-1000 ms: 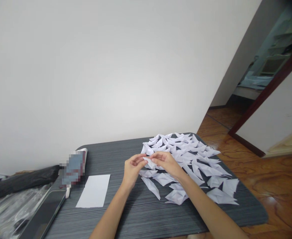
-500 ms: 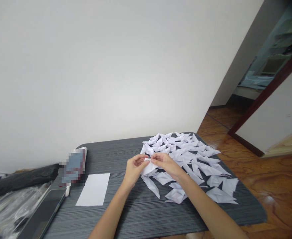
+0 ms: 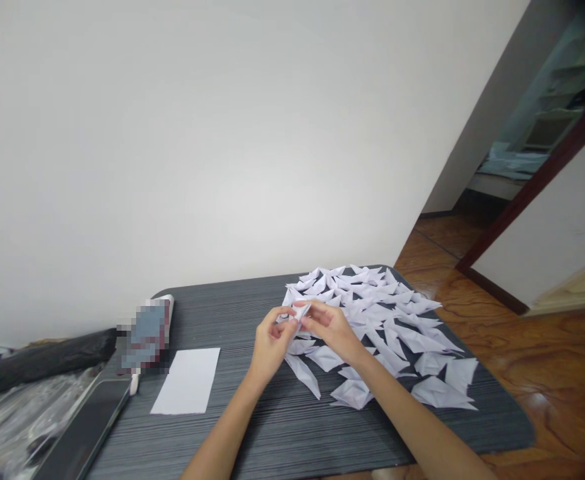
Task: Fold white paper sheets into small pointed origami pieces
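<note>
Between my two hands is a small folded white paper piece (image 3: 299, 312), raised over the near left side of the pile. My left hand (image 3: 274, 333) pinches its left side with thumb and forefinger. On the other side, my right hand (image 3: 328, 325) grips it the same way; the fingers hide part of the folds. Many folded paper boats (image 3: 372, 310) lie spread over the right half of the dark table (image 3: 232, 300), some overlapping. One long folded boat (image 3: 303, 377) rests just below my hands.
A flat white paper sheet (image 3: 187, 381) lies on the table's left. Behind it stands a blurred-out packet (image 3: 147, 333). A phone or tablet (image 3: 85, 430) sits at the left edge, beside clear plastic wrapping (image 3: 17, 427) and a black roll (image 3: 42, 363). A white wall (image 3: 222, 167) rises behind.
The paper in my hands has been turned and lifted slightly, now showing as a narrower pointed shape. Both hands keep their pinch on it. The pile and the flat sheet stay put.
</note>
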The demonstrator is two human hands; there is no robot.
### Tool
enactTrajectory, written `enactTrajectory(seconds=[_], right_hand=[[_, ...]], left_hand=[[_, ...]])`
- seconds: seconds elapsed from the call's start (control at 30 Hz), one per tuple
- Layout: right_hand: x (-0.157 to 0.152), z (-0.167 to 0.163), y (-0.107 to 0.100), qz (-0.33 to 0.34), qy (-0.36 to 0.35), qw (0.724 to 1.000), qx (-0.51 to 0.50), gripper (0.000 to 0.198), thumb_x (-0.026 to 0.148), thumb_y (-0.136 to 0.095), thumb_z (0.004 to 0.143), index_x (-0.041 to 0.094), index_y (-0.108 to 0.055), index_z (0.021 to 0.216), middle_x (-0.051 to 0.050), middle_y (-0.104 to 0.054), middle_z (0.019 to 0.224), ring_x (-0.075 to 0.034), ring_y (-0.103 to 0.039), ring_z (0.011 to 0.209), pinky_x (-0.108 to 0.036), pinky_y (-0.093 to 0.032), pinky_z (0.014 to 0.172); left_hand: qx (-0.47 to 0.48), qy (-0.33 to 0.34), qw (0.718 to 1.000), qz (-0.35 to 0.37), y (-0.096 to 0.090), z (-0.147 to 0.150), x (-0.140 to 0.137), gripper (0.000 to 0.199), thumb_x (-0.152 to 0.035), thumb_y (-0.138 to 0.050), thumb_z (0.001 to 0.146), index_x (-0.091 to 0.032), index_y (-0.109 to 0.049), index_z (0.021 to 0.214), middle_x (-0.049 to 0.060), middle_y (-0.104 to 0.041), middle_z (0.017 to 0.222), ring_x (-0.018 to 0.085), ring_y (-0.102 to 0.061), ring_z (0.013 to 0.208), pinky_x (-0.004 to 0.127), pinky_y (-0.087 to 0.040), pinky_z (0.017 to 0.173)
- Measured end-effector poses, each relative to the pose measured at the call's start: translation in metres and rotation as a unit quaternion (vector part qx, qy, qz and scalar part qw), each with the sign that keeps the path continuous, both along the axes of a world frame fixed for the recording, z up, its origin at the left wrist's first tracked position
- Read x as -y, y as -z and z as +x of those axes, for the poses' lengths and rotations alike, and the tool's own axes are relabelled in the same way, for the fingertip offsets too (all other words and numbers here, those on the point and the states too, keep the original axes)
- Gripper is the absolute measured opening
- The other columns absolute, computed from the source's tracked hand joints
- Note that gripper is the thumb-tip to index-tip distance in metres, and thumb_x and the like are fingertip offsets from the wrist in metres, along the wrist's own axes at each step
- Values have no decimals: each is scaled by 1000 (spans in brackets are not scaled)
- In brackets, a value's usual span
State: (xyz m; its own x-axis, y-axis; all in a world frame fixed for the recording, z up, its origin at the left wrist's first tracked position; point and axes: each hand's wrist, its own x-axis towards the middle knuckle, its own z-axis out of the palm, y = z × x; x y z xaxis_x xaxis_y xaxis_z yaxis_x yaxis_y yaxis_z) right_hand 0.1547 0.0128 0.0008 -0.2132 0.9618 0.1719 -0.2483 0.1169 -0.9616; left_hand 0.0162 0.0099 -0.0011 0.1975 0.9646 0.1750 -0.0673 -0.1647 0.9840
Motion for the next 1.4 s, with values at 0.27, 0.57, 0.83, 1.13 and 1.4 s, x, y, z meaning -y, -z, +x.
enactTrajectory(seconds=[0.27,0.57,0.83,1.13,1.4], right_hand=[[-3,7,-1,112,29,988,105,31,30,-57,76,21,-60,106,-5,-54,90,-16,-52,88,-31,-44,80],[3,-3,4,167,126,955,210,34,16,-47,78,20,-57,109,-7,-53,92,-15,-53,74,-28,-46,65],[9,-14,20,171,207,899,345,43,7,-42,74,17,-52,115,-9,-53,95,-17,-53,72,-33,-46,70],[5,-3,5,212,121,950,194,36,6,-44,76,23,-63,102,-6,-52,100,-17,-53,91,-28,-46,73],[4,9,-7,204,27,968,146,24,21,-46,82,22,-68,92,-8,-45,112,-16,-53,86,-32,-43,78]], left_hand=[[4,21,1000,0,3,-1,-3,27,-31,-63,68,-15,-50,87,2,-57,90,10,-58,67,20,-46,61],[-72,-44,996,23,2,-2,-2,26,-36,-52,77,-14,-55,88,1,-60,72,9,-52,55,17,-40,50],[-276,-85,943,168,22,-1,5,29,-26,-42,83,-17,-55,108,6,-67,80,15,-62,65,22,-45,61],[-105,-44,991,67,5,-6,1,25,-19,-48,74,-14,-63,94,5,-67,79,9,-56,51,19,-45,49],[55,-36,998,-21,3,-9,-4,18,-28,-59,69,-11,-62,68,2,-63,65,12,-58,54,23,-50,54]])
